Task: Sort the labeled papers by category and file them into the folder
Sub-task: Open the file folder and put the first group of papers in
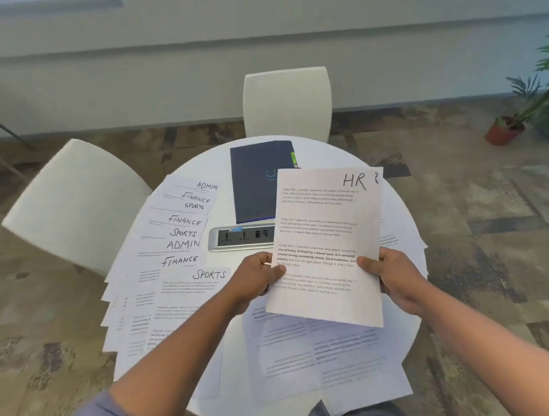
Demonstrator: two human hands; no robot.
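I hold up a small stack of papers headed HR (326, 224) above the round white table (231, 407). My left hand (257, 276) pinches its left edge and my right hand (392, 278) grips its right edge. A second sheet peeks out behind the top one at the upper right. A dark blue closed folder (255, 183) lies at the table's far side, partly hidden by the held papers. On the left, several overlapping sheets (174, 243) show the headings ADMIN, FINANCE and SPORTS. More printed sheets (330, 356) lie under and near my hands.
A silver power socket panel (236, 237) is set in the table's middle. Two white chairs stand around the table, one at the far side (287, 103) and one at the left (74, 200). A potted plant (515, 125) stands on the floor at the right.
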